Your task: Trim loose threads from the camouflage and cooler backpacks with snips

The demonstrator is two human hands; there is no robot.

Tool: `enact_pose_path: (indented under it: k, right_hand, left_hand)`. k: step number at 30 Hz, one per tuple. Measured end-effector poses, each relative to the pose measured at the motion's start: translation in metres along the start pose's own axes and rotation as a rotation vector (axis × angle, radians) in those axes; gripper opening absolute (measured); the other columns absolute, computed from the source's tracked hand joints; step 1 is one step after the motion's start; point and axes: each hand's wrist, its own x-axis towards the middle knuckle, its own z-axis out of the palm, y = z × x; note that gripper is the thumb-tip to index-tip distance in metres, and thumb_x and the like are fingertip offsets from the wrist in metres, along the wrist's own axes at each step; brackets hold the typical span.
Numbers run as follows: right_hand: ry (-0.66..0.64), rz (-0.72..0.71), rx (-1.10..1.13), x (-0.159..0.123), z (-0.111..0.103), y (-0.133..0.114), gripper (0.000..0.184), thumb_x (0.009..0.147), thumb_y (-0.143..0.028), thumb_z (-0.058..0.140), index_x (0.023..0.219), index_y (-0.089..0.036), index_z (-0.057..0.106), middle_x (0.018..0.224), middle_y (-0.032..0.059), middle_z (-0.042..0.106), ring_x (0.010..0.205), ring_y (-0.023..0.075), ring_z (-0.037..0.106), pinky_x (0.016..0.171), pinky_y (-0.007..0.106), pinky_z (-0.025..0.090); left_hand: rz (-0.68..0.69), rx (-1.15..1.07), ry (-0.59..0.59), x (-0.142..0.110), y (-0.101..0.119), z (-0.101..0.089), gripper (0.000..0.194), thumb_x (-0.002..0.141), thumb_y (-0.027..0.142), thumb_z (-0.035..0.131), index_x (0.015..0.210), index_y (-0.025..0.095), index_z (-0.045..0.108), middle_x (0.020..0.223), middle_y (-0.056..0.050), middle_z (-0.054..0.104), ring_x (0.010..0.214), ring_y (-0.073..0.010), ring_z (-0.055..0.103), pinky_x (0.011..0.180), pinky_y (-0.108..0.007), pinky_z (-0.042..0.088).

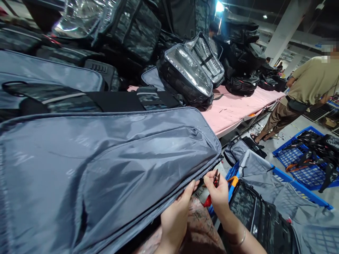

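Note:
A backpack lies opened out in front of me, its grey lining [148,151] facing up, with a loose inner pocket sagging across it. My left hand [178,208] is closed on the bag's near edge [169,195], thumb on top of the seam. Just right of it, my right hand [218,192] holds small thread snips [216,178], dark blades pointing up and a red handle showing below the palm. Its thumb and forefinger are pinched together close to the bag's corner. Whatever lies between those fingertips is too small to make out.
More camouflage backpacks [137,31] are piled behind, one with silver lining [189,67]. The pink-covered table [238,109] runs off to the right. At my right stands a blue crate [299,185] with a camouflage bag; another blue crate [280,151] and a standing person [309,81] are beyond.

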Motion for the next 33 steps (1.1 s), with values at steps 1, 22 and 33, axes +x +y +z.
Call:
enact_pose_path:
  k: [1,22,33]
  right_hand:
    - [0.006,-0.023,-0.031,0.000,-0.005,0.001,0.014,0.075,-0.032,0.061,0.075,-0.018,0.056,0.066,-0.0024,0.049,0.060,0.0114,0.045,0.058,0.024,0.039]
    - [-0.107,-0.539,-0.586,0.006,-0.030,0.008,0.014,0.084,-0.019,0.049,0.093,-0.021,0.059,0.079,0.0040,0.061,0.075,0.0181,0.056,0.070,0.033,0.046]
    - [-0.153,-0.558,-0.585,0.011,-0.031,0.008,0.012,0.084,-0.019,0.049,0.092,-0.019,0.057,0.075,0.0036,0.059,0.071,0.0172,0.055,0.066,0.031,0.043]
  left_hand:
    - [-0.011,0.008,-0.006,0.001,-0.001,-0.001,0.018,0.068,0.037,0.063,0.073,0.022,0.070,0.085,-0.005,0.072,0.098,-0.0239,0.064,0.093,-0.039,0.048]
    - [-0.138,0.053,-0.010,0.005,-0.002,-0.009,0.016,0.059,0.032,0.070,0.070,0.021,0.069,0.075,-0.005,0.071,0.096,-0.0247,0.063,0.095,-0.036,0.046]
    - [-0.146,-0.002,-0.069,-0.002,0.021,0.001,0.015,0.053,0.032,0.073,0.060,0.020,0.068,0.073,-0.004,0.072,0.085,-0.0227,0.066,0.100,-0.036,0.041]
